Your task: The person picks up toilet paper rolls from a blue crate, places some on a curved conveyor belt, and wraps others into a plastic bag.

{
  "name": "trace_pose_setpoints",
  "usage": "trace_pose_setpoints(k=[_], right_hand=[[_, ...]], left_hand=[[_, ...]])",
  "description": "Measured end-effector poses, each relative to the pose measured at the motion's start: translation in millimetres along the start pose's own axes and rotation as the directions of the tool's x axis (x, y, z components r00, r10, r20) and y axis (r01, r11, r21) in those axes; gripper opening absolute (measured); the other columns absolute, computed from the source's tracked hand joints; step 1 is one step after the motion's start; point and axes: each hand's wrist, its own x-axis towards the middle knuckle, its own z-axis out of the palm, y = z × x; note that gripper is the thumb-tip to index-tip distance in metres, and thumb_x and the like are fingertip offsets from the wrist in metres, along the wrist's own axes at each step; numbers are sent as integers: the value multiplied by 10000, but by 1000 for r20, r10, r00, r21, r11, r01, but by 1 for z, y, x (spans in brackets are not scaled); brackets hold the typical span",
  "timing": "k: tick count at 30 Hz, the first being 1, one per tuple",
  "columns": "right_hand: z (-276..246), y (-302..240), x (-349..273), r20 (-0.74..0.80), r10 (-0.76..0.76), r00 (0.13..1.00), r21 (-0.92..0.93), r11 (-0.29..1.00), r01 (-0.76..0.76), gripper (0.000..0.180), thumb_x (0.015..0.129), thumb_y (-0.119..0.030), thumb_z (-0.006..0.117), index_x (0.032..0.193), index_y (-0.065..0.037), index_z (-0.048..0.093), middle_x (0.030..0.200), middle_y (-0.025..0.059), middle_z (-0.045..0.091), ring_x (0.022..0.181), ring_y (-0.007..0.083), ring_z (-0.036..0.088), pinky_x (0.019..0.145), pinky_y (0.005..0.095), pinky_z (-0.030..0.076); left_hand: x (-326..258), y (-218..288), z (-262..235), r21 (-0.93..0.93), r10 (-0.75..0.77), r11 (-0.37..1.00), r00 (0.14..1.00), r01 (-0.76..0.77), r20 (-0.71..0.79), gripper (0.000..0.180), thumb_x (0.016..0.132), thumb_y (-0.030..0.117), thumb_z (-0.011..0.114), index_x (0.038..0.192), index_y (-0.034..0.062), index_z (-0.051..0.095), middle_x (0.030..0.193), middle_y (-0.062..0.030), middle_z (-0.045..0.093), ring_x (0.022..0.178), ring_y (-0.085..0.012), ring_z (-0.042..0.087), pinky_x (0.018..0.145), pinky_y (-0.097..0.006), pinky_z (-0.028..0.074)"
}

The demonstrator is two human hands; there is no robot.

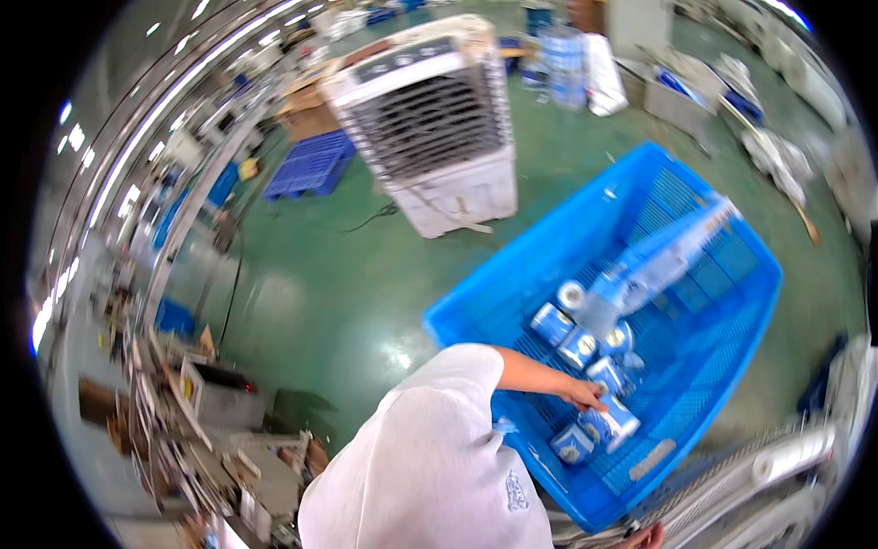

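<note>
My left arm, in a white sleeve, reaches into a big blue plastic basket [512,295]. My left hand [583,395] is closed at the top of a blue-and-white wrapped paper roll [620,421]. Around it lie several similar rolls, among them one wrapped roll [572,445] nearer me and another [552,324] farther off. A roll end [571,295] with a dark core hole faces up. Clear plastic film [649,274] with blue edging stretches across the far part of the basket. Only some fingers of my right hand [646,538] show at the lower edge, beside the basket's near end; their grip is hidden.
A white air cooler [430,119] stands beyond the basket on the green floor [366,293], with a blue pallet [311,165] behind it to the left. Metal rails and a white roller [794,456] run along the near right. A cluttered workbench [229,403] is at left.
</note>
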Motion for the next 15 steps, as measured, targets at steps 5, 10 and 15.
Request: trace_pose_setpoints(k=[5, 10, 15], right_hand=[[83, -8, 48, 239, -770, 592, -401, 477, 782, 1085, 582, -254, 827, 1370, 33, 139, 1341, 268, 287, 1253, 367, 294, 1016, 446, 298], [111, -99, -10, 524, -663, 535, -159, 541, 826, 939, 567, -116, 776, 1350, -14, 268, 1318, 207, 361, 1203, 340, 381, 1015, 421, 311], [140, -115, -31, 558, -743, 371, 125, 517, 847, 854, 649, -225, 719, 1351, -22, 277, 1310, 196, 370, 1197, 322, 393, 973, 407, 352]], left_hand=[[-166, 85, 71, -228, 264, 943, 963, -243, 63, 426, 810, 282, 663, 1097, 66, 435, 944, -2, 518, 755, -77, 491, 575, -226, 423], [-263, 102, 87, 196, 505, 857, 850, -476, -147, 637, 734, 299, 735, 1171, 37, 354, 1030, -48, 480, 1016, -124, 465, 827, -278, 410], [-310, 110, 116, -45, 767, 579, 563, -814, -308, 1042, 652, 272, 800, 1365, 111, 58, 1353, -110, 240, 1227, -220, 326, 978, -356, 337]])
